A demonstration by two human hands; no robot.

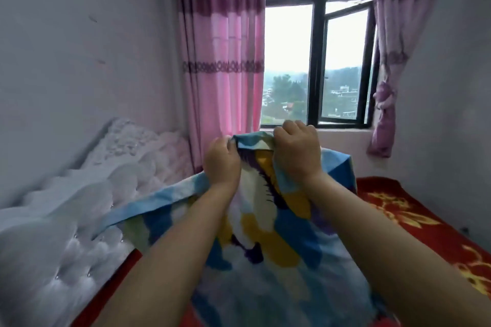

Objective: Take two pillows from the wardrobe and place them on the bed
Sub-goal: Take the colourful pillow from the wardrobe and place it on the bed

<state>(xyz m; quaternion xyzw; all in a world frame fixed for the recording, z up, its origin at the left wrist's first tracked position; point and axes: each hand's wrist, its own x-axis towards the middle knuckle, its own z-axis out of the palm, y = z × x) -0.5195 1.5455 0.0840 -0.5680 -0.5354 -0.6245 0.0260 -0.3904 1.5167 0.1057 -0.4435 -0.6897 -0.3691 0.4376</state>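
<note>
**One pillow over the bed, not yet set down**

Your left hand (221, 160) and right hand (297, 150) are both clamped on the far edge of the patterned pillow (265, 233), held above the red bed (414, 220). No second pillow shows; that fetch likely remains.

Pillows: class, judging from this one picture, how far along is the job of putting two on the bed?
Done: one pillow has reached the bed, by the white headboard. In hand: the left hand and right hand both grip its far edge. Left: letting go; no second pillow or wardrobe is in view.
</note>
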